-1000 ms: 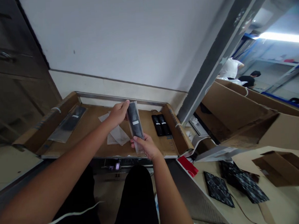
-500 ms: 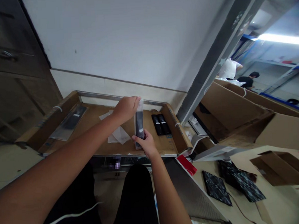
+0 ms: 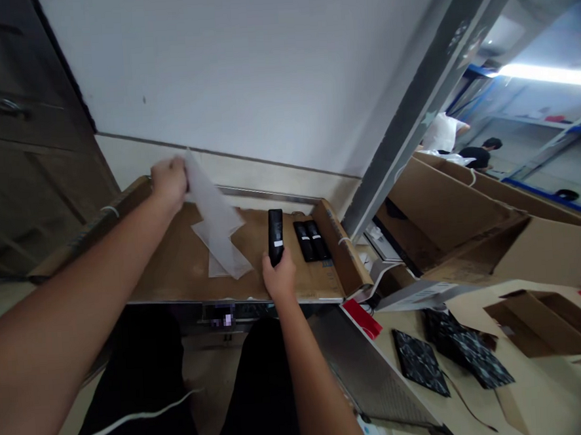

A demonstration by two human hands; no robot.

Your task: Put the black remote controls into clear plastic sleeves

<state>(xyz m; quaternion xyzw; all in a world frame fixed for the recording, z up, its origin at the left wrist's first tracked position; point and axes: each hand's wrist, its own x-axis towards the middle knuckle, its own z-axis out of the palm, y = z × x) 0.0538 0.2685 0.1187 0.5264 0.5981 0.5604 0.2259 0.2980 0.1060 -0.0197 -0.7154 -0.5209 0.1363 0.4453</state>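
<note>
My right hand (image 3: 280, 277) is closed around the lower end of a black remote control (image 3: 275, 228) with a small white label, held nearly upright over a cardboard-lined tray (image 3: 176, 277). In the fingers of my left hand (image 3: 169, 181), raised at the tray's back left, hangs a blurred, translucent plastic sleeve (image 3: 211, 195). Other clear sleeves (image 3: 237, 263) lie below it on the cardboard. Two black remote controls (image 3: 310, 240), each with a white label, lie side by side to the right of my right hand. My left forearm covers the tray's left part.
Raised cardboard walls edge the tray, the right one (image 3: 346, 250) near the remotes. A white wall (image 3: 233, 83) stands behind. At right are a large open carton (image 3: 468, 220), a smaller box (image 3: 547, 323) and dark patterned pieces (image 3: 420, 360). People appear at the far right.
The remote has come out of its sleeve. My left hand has moved left and up with the sleeve, while my right hand keeps hold of the bare remote.
</note>
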